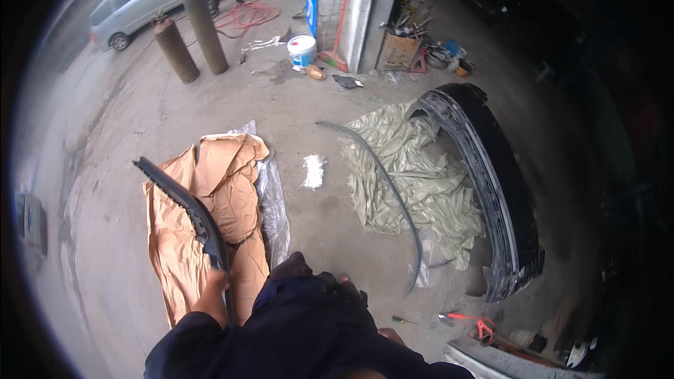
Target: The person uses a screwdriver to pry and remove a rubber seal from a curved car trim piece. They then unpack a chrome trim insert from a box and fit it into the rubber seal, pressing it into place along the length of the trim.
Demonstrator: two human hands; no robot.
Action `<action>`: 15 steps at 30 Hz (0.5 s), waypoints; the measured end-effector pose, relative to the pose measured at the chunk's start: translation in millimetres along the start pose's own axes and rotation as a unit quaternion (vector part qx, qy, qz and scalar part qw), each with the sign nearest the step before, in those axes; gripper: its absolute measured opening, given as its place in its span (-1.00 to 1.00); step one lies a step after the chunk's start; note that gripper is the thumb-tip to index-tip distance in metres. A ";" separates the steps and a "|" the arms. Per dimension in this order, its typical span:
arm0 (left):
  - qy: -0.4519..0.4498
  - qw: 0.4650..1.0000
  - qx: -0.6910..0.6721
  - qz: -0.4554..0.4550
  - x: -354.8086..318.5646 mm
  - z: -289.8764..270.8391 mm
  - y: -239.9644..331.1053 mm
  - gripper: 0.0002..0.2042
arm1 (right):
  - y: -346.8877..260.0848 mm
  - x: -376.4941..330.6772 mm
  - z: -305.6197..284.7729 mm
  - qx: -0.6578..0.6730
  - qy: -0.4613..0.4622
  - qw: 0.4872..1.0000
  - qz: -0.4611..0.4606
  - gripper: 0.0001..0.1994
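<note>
A long black plastic car trim piece with a clipped, notched edge lies lengthwise over crumpled brown paper on the left. My left hand is closed around its near part, the forearm coming out of a dark sleeve. Beyond my grip the trim's far end rises to the upper left. Only a small patch of skin of my right hand shows beside my dark clothing; its fingers are hidden, so what it holds cannot be seen.
A black bumper stands on the right by a green plastic sheet, with a thin dark strip across it. A white rag lies mid-floor. Red-handled pliers lie lower right. Gas cylinders and a paint bucket stand farther off.
</note>
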State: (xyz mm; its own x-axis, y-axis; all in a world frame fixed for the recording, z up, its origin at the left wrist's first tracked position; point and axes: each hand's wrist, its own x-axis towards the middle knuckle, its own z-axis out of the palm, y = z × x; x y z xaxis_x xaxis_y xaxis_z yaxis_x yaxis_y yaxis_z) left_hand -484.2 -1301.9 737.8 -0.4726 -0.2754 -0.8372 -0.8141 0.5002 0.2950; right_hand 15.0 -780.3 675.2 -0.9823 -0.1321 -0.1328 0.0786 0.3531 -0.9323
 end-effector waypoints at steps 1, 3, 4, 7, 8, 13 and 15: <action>-0.034 0.997 0.031 -0.063 12.9 -4.1 -50.5 -0.67 | -13.9 -24.2 32.6 -0.070 -0.005 0.997 0.025 -0.92; -0.082 0.983 0.061 -0.155 28.9 -14.9 -130.7 -0.74 | -46.2 -64.5 75.7 0.097 0.055 0.873 0.474 -0.93; -0.097 0.976 0.060 -0.185 36.4 -18.0 -155.1 -0.77 | -59.9 -73.8 87.3 0.174 0.119 0.767 0.606 -0.94; -0.134 0.965 0.032 -0.222 57.3 -21.7 -183.5 -0.85 | -90.9 -86.9 109.3 0.172 0.142 0.765 0.604 -0.95; -0.144 0.965 0.005 -0.220 67.4 -22.2 -171.1 -0.88 | -93.2 -83.6 114.6 0.120 0.116 0.839 0.518 -0.95; -0.172 0.983 -0.058 0.001 124.2 -24.4 15.7 -0.89 | -44.0 -39.9 99.6 -0.209 -0.038 0.904 0.371 -0.86; -0.135 0.977 -0.059 0.152 127.3 -19.0 108.2 -0.73 | -18.5 -6.5 81.1 -0.300 -0.147 0.811 0.480 -0.67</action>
State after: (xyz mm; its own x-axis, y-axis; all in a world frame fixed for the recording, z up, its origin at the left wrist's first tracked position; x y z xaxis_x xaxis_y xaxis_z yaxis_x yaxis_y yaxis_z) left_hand -639.0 -1298.5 671.8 -0.6061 0.1058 -0.7883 -0.6901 0.4227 0.5874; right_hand 33.7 -861.1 666.0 -0.4272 0.2861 -0.8577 0.5991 0.8000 -0.0315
